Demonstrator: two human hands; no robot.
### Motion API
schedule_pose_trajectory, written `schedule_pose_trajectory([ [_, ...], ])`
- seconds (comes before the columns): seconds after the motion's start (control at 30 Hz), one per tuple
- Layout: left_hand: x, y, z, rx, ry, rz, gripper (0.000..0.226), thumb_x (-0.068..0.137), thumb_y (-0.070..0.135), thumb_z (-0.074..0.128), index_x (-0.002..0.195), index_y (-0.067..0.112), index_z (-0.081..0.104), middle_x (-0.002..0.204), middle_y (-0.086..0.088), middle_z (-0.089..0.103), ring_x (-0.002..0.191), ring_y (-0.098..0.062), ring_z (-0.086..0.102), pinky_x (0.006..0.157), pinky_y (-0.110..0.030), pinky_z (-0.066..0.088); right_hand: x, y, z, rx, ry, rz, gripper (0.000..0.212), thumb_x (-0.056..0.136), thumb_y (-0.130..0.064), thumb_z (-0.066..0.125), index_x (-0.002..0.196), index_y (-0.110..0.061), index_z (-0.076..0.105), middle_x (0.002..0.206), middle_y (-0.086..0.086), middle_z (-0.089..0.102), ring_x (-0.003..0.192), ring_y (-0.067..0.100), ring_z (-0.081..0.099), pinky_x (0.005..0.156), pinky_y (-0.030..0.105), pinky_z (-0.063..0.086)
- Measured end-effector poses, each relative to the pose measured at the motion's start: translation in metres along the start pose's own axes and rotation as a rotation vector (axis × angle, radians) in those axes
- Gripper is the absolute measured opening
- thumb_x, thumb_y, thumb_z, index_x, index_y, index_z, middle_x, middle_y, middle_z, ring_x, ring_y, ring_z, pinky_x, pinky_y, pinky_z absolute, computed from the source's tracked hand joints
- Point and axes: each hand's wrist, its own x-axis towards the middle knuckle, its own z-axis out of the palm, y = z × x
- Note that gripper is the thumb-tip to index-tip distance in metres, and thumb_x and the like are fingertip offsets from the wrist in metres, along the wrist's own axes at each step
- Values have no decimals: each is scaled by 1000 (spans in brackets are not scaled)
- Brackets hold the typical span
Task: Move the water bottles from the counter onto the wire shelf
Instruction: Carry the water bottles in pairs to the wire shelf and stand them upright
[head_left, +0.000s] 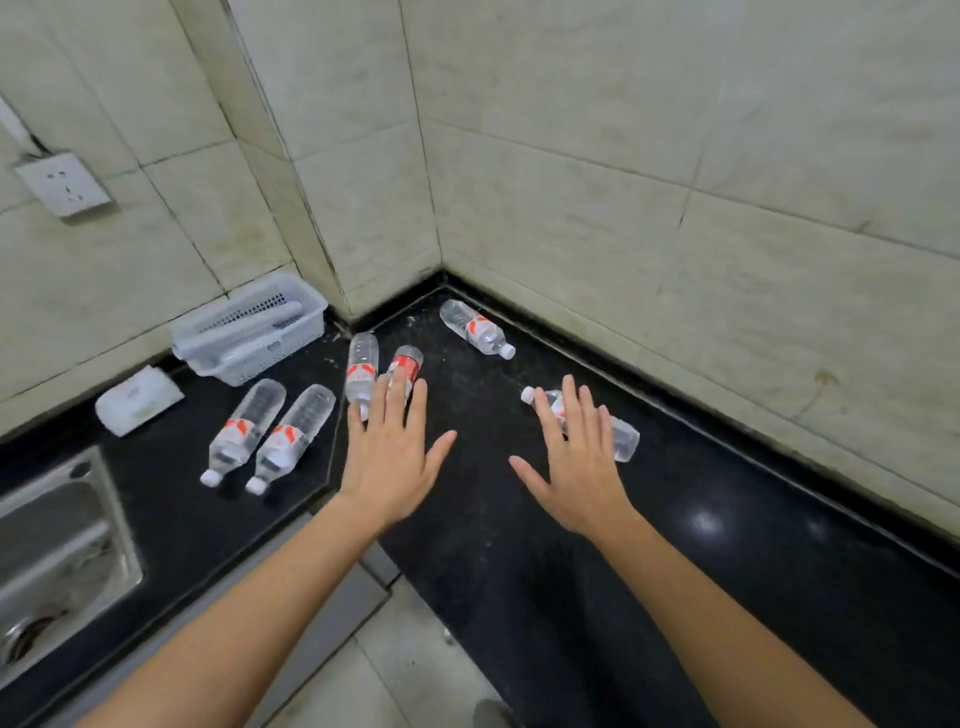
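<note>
We see two bare forearms (223, 613), uncovered right to the frame edge, a bare left hand (389, 460) and right hand (576, 467). A blurred grey shape (491, 716) below may be a shoe toe.

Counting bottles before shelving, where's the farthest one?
Head view: the farthest bottle lies on its side in the back corner of the counter, beyond the right hand.

Single view only: head-worn, wide-angle. The scene is viewed from above, pitched down and forward into the tiled wall corner (441, 278). The black table (519, 545) is framed close. Both forearms (249, 597) are seen entering from the bottom edge, with the left hand (387, 467) and right hand (582, 473) near centre. The sink (62, 545) is clipped at the left edge and the floor (405, 665) at the bottom. Tile lines are bowed toward the edges.
</note>
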Motion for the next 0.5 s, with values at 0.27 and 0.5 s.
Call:
schedule_pose_trajectory([
  [0.27,149,-15,35,15,-34,168,78,101,56,41,159,7,22,168,-19,17,156,-37,14,120,-61,23,98,44,22,-49,-34,180,91,96,-61,52,164,-20,7,171,18,1,157,40,5,125,55,6],
  [0.5,247,-31,121,114,-227,342,85,99,47,50,161,8,6,170,-18,2,157,-35,4,121,-59,21,142,82,62,-90,-201,389,102,94,-65,49,163,-17,-10,172,9,-4,158,34,-6,125,51,-3],
])
